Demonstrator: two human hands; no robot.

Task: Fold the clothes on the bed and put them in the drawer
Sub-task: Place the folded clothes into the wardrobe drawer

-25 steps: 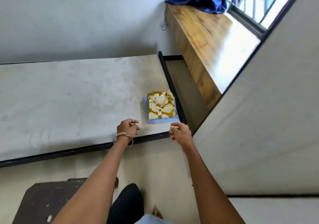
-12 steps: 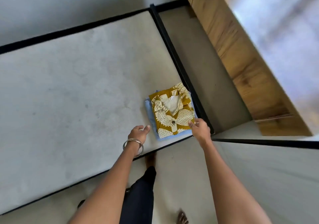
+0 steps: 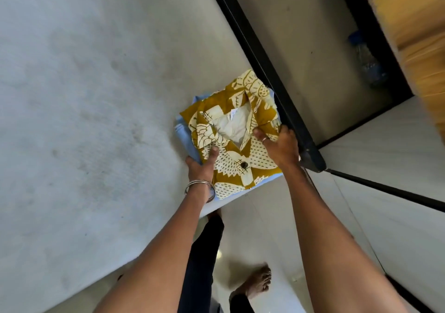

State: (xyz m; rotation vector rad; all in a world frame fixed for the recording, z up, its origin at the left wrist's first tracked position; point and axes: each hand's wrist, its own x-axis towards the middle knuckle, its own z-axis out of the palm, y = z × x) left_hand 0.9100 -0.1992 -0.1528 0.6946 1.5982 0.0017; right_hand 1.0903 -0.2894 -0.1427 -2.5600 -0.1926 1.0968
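Mattress (image 3: 84, 119), left of frame: pale cloth cover, matt, faintly mottled. Bed frame (image 3: 265, 54), running from top centre to right of centre: black, smooth, slight sheen, looks like metal. Shirt (image 3: 240, 158), centre: mustard and cream printed woven cloth, matt, with one dark glossy button. Light blue cloth (image 3: 185, 139) beneath it: smooth, matt. Bangles (image 3: 199, 185) below centre: shiny metal. Cabinet (image 3: 414, 23), upper right: wood-grain, satin finish. Floor (image 3: 301, 35): smooth, pale.

A pale bed (image 3: 96, 95) carries a folded mustard shirt (image 3: 231, 144) atop blue cloth (image 3: 185, 139).
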